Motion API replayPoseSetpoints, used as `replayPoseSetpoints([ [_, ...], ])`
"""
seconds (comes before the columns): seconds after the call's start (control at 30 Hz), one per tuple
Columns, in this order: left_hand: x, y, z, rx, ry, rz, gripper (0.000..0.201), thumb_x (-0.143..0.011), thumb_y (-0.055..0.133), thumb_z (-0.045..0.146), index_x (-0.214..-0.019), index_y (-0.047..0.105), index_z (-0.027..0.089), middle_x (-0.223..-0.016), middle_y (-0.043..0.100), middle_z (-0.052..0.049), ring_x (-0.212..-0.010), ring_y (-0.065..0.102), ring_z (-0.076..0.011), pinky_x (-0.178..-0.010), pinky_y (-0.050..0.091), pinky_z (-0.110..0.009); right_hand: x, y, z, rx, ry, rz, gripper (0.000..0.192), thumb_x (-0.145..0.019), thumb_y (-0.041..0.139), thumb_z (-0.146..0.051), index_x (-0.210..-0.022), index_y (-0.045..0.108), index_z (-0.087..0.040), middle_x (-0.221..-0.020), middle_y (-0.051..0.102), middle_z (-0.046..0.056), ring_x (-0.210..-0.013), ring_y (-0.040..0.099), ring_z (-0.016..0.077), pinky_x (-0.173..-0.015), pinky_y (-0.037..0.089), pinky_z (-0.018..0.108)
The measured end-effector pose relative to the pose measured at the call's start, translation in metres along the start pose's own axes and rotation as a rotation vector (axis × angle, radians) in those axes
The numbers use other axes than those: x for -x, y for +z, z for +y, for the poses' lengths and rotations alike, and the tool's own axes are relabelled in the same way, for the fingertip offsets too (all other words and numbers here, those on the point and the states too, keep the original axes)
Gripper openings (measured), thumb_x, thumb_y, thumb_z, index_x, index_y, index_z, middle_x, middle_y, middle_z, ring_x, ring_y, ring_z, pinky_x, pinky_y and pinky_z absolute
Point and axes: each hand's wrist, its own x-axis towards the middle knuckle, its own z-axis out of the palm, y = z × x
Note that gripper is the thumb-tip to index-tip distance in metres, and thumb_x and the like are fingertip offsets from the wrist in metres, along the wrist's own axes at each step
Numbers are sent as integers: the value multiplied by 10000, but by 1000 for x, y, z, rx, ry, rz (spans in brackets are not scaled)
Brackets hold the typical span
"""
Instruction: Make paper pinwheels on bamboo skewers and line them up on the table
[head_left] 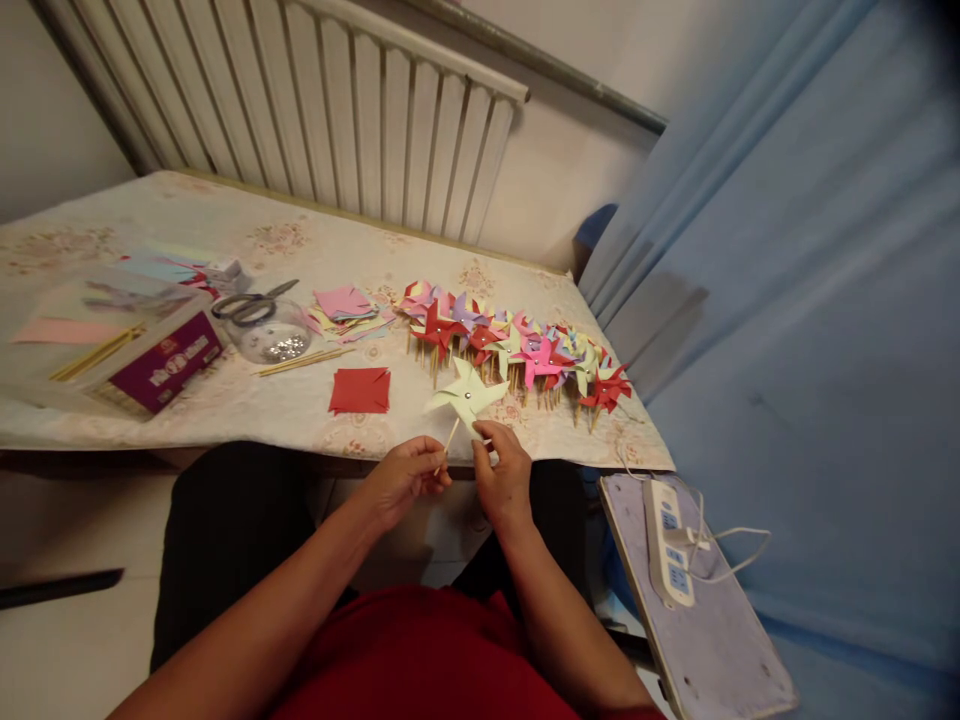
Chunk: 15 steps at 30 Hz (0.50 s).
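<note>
Both hands, left hand [405, 478] and right hand [501, 474], pinch the light, bendy paper pinwheel [466, 394] by its thin stick [448, 442] at 6 o'clock.

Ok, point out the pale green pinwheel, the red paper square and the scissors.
pale green pinwheel [466, 393], head view, centre of its blades.
red paper square [360, 390], head view, middle of the sheet.
scissors [244, 307], head view, on the handles.
</note>
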Motion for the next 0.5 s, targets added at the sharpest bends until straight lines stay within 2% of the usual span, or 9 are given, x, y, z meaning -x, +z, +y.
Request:
replayPoseSetpoints([
  [0.5,-2,-2,-5,54,-5,-30,396,-566,871,352,-746,578,155,-610,646,-10,-563,590,-118,-576,420,-234,14,9,-13,38,-30,-70,288,-918,480,-165,-1141,662,-181,-1036,702,113,-931,655,214,-793,545,344],
])
